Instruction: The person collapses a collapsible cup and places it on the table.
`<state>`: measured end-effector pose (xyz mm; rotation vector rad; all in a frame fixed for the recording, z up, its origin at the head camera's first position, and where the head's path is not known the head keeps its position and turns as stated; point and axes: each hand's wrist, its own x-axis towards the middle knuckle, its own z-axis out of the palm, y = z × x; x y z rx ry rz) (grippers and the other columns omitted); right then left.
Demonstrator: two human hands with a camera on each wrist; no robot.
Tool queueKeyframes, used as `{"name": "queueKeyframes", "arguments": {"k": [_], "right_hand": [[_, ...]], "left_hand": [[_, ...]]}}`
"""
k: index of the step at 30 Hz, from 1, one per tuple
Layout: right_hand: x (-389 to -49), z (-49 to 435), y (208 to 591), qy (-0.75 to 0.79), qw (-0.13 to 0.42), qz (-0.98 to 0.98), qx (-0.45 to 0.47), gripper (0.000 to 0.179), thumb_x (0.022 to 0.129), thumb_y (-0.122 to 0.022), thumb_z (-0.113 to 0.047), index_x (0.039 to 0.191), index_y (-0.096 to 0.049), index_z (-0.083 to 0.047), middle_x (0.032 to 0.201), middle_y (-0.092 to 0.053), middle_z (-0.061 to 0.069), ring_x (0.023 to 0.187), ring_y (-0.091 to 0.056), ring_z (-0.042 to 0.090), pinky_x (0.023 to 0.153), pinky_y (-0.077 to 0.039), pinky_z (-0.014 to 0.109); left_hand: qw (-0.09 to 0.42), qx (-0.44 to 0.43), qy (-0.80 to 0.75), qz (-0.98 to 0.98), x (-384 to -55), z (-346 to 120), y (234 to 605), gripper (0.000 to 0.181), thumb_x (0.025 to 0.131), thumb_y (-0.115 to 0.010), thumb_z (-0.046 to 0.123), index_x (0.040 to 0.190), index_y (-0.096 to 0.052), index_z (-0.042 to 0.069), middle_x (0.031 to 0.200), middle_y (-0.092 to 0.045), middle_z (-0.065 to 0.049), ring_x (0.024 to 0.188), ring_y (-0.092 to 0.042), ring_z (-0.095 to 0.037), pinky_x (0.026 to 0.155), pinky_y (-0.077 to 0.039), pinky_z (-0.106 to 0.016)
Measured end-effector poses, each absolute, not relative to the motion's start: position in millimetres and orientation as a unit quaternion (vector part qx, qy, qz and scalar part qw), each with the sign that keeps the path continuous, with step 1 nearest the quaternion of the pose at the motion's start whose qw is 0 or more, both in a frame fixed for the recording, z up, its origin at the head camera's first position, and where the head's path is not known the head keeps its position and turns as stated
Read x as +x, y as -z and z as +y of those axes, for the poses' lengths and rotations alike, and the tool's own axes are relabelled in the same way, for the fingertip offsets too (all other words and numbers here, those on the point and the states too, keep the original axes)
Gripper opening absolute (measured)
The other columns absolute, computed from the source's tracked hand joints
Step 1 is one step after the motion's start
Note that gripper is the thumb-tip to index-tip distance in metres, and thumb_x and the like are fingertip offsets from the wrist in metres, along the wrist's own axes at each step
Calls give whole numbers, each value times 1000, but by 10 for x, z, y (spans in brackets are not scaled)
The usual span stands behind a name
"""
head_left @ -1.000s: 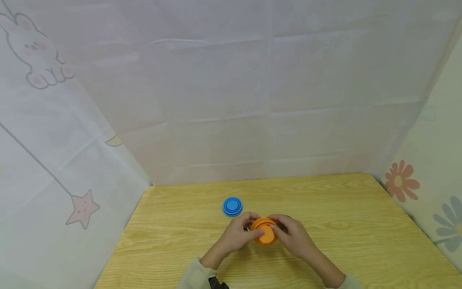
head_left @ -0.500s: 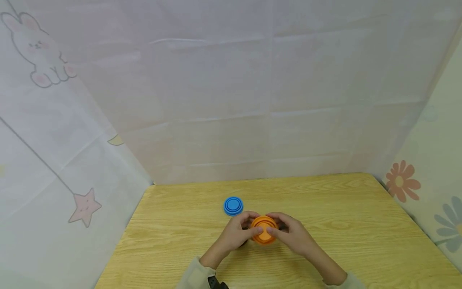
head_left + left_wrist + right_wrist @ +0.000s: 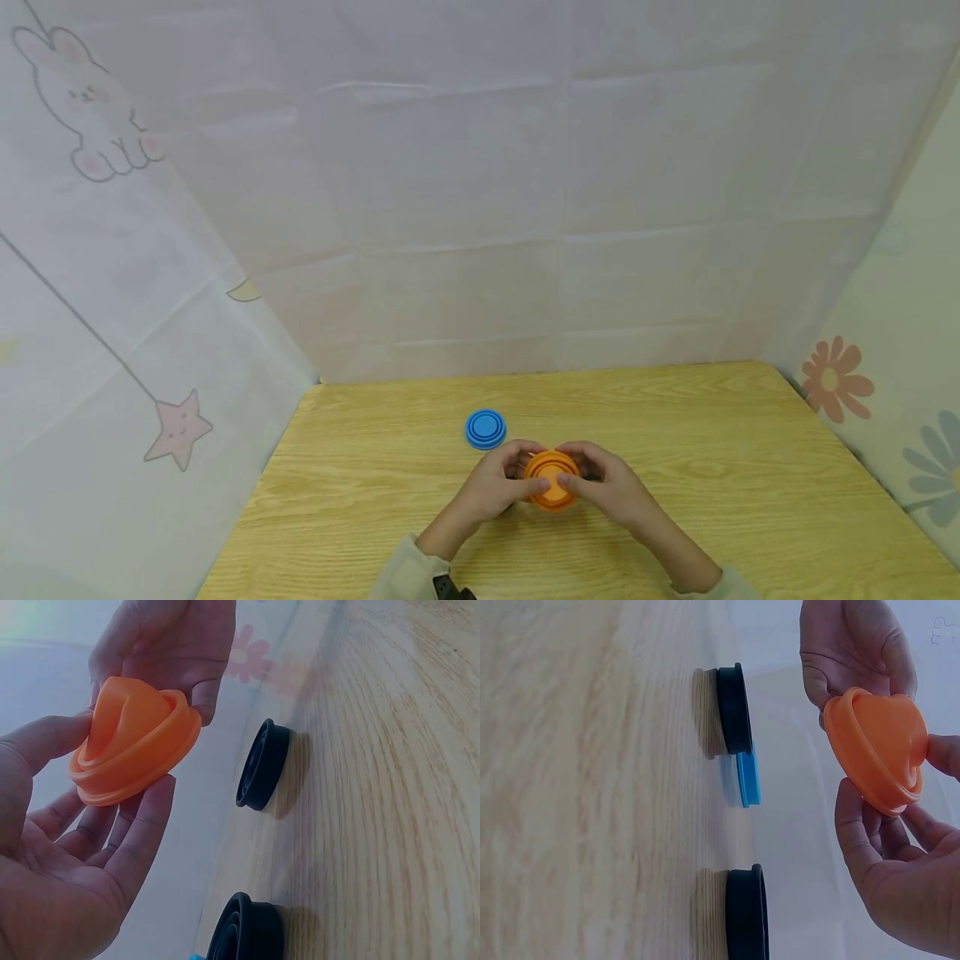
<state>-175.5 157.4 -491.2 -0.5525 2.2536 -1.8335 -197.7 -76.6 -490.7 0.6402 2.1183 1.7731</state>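
Note:
An orange collapsible cup (image 3: 553,492) is held up off the table between both hands, its rings partly folded and its middle bulging out unevenly in the wrist views. My left hand (image 3: 489,483) grips its left side, thumb pressing on the raised centre and fingers under the rim. On the other side my right hand (image 3: 617,493) pinches it the same way, its thumb (image 3: 943,754) pushing into the orange wall. Beneath the hands, two flattened black ring-shaped cups, one farther (image 3: 264,765) and one nearer (image 3: 247,930) in the left wrist view, rest on the wooden table (image 3: 360,500).
A flat blue collapsible cup (image 3: 485,428) lies on the table just beyond my left hand. Behind the table hangs a pale cloth backdrop (image 3: 465,208), with printed side panels to the left and right. The black cups are mostly hidden by the hands in the head view.
The orange cup has turned slightly and its central disc now sits more evenly within the rings. Both thumbs have shifted on that disc; the hands stay in nearly the same place.

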Motion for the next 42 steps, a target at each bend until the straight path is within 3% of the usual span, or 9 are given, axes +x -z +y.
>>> {"name": "queueKeyframes", "arguments": {"k": [11,19,25,29,35,42], "right_hand": [[-1784,1577,4964,641,115,742,-158,48,100,-66,-26,141,-52,-6,127,-61,15,110,-61,27,87,-57,31],[-1745,1549,4959,692,131,696,-136,60,100,-66,-24,149,-39,-1,133,-55,19,115,-61,26,97,-55,48],[-1726,1522,4962,704,117,687,-137,61,100,-66,-23,149,-38,1,135,-55,20,115,-63,19,94,-57,39],[-1729,1523,4960,688,111,702,-144,60,99,-67,-24,149,-42,-1,134,-57,20,114,-63,19,92,-57,32],[-1728,1540,4938,639,96,742,-177,59,99,-68,-23,149,-47,-1,134,-56,19,114,-59,26,90,-54,24],[-1716,1527,4908,646,100,737,-171,62,98,-70,-22,149,-44,2,130,-58,21,113,-59,33,86,-56,25]], "left_hand": [[161,199,-649,717,-1973,-772,4894,44,92,-77,22,129,-60,8,109,-68,-5,91,-67,-18,76,-61,-39],[167,158,-700,676,-1968,-762,4875,50,92,-77,20,130,-49,6,112,-68,-8,95,-67,-20,81,-61,-49],[169,153,-706,671,-1950,-726,4862,55,92,-77,20,135,-46,4,113,-65,-8,98,-66,-20,82,-61,-46],[166,173,-678,695,-1949,-724,4862,55,94,-75,23,141,-49,8,111,-64,-6,96,-63,-19,79,-60,-36],[158,212,-633,728,-1976,-757,4872,50,94,-75,27,137,-57,9,108,-64,-5,90,-62,-17,73,-56,-27],[160,216,-637,722,-1977,-772,4887,50,93,-76,26,136,-57,9,110,-65,-5,92,-64,-18,75,-56,-25]]}}
